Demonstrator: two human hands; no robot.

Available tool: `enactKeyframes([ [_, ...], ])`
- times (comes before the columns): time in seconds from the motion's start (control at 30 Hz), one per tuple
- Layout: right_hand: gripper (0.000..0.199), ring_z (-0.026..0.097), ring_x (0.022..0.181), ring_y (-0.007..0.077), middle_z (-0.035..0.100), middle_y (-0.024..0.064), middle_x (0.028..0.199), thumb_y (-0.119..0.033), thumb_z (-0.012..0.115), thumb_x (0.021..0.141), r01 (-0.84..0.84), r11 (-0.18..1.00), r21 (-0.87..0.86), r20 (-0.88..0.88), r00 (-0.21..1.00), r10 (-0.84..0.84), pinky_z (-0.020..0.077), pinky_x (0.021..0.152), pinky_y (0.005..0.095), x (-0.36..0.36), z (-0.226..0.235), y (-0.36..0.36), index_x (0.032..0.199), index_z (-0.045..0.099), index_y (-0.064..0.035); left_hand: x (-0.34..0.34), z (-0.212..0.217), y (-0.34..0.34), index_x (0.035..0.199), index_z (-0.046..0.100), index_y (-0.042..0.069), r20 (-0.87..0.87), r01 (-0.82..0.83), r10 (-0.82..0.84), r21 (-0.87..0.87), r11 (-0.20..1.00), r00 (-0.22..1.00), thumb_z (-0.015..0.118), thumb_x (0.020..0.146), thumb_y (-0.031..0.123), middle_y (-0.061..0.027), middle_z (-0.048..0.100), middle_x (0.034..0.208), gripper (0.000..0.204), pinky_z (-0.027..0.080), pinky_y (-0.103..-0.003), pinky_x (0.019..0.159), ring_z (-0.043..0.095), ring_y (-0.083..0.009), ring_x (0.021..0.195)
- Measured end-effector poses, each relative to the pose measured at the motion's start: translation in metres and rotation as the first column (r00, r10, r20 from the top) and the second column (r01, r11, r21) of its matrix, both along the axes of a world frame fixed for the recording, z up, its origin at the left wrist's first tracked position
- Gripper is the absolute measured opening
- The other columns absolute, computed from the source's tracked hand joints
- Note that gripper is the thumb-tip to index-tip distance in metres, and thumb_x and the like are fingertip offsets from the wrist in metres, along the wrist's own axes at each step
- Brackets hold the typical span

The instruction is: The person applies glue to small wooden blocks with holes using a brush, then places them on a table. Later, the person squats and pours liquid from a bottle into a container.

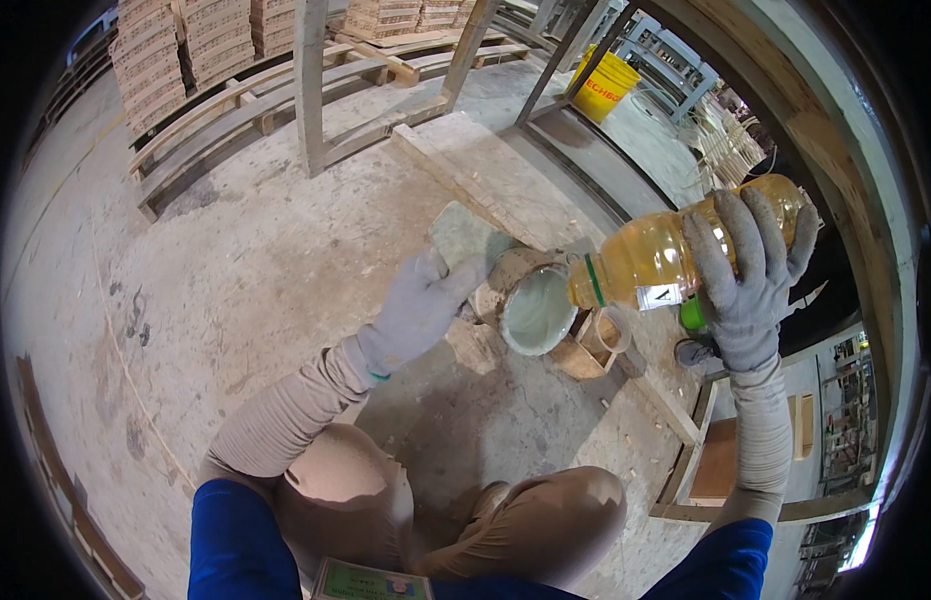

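My right hand [742, 300], in a grey work glove, is wrapped round a large clear plastic bottle [640, 262] of yellow liquid. The bottle lies tipped, its green-ringed neck pointing left at the rim of a crusted pot [499, 288]. Pale green material [541, 312] shows inside the pot, which leans with its mouth toward me. Left of the pot, my gloved left hand [415, 312] is closed on a flat pale green piece [463, 236]; its exact kind is unclear. Whether those fingers also touch the pot, I cannot tell. No stream of liquid can be made out.
A small wooden box [582, 358] and a little clear cup [612, 330] sit right of the pot. Wooden posts [310, 90] and rails stand ahead. Stacked boxes [150, 65] rest on pallets [255, 112] at far left. A yellow bucket [603, 86] stands farther back.
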State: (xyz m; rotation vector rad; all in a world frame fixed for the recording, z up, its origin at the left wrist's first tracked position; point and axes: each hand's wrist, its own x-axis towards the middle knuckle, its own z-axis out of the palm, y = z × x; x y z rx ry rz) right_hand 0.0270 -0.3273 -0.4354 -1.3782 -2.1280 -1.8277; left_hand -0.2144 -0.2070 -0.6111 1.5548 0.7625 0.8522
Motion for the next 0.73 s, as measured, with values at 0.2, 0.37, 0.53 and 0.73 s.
enactKeyframes([
  [0.2,0.051,0.049,0.115,0.0179,0.051,-0.0021,0.114,-0.026,0.070,0.072,0.015,1.000,0.009,-0.048,0.999,-0.015,0.0169,0.113,0.0525,0.001,-0.008,-0.007,0.118,0.049,-0.0358,-0.001,-0.002,0.001,0.103,0.060,0.001,-0.067,0.040,-0.040,-0.007,0.999,0.997,0.055,0.093,0.027,0.0009,0.061,0.080,0.028,0.045,-0.021,0.056,0.054,-0.0052,0.066],
  [0.37,0.053,0.049,0.114,0.0184,0.051,-0.0019,0.114,-0.026,0.072,0.070,0.004,1.000,0.019,-0.063,0.998,-0.003,0.0176,0.113,0.0521,0.005,-0.015,-0.006,0.117,0.050,-0.0354,0.000,0.003,-0.002,0.104,0.060,0.002,0.041,0.056,-0.052,-0.088,0.995,0.998,0.055,0.093,0.026,0.0005,0.062,0.083,0.026,0.047,-0.021,0.059,0.056,-0.0058,0.069],
  [0.53,0.059,0.049,0.115,0.0194,0.051,-0.0015,0.117,-0.027,0.076,0.066,-0.002,1.000,0.026,-0.118,0.993,0.005,0.0179,0.113,0.0522,0.010,-0.022,-0.005,0.118,0.050,-0.0346,-0.001,0.005,-0.002,0.107,0.060,0.002,0.074,0.075,-0.067,-0.105,0.992,0.995,0.055,0.093,0.025,-0.0003,0.064,0.086,0.027,0.048,-0.021,0.060,0.057,-0.0061,0.070],
  [0.73,0.060,0.048,0.116,0.0200,0.050,-0.0011,0.120,-0.034,0.072,0.073,0.037,0.998,-0.046,-0.173,0.984,-0.044,0.0155,0.113,0.0528,0.013,-0.031,-0.007,0.128,0.046,-0.0314,-0.001,0.006,-0.001,0.111,0.060,0.003,0.070,0.100,-0.093,-0.098,0.990,0.993,0.055,0.093,0.026,-0.0001,0.065,0.086,0.030,0.048,-0.022,0.060,0.059,-0.0069,0.071],
])
